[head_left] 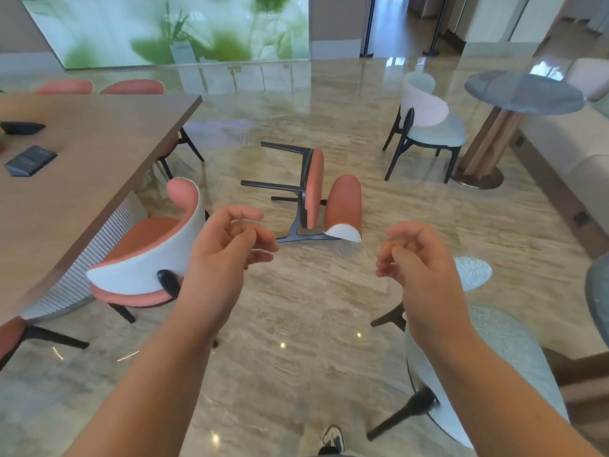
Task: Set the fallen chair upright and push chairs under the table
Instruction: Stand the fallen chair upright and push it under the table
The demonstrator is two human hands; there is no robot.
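A pink chair (316, 196) is lying on its side on the shiny stone floor (296, 308), out in the open and well away from the long wooden table (82, 166). Its dark legs are sticking out sideways toward the table, and its rounded back is resting on the floor. The person's two hands are hanging in the air in front of the chair, not touching it. The left hand (227, 249) is holding nothing, with its fingers half curled in. The right hand (412, 258) is holding nothing too, and its fingers are curling loosely the same way. Another pink chair with a white back (148, 258) is standing up just beside the table's long side, partly pulled out, near the left hand. Two more pink chair backs are peeking up behind the far side of the table. A pale chair (428, 127) is standing next to a small round table (524, 94) on the right. Two dark flat things are lying on the wooden table.
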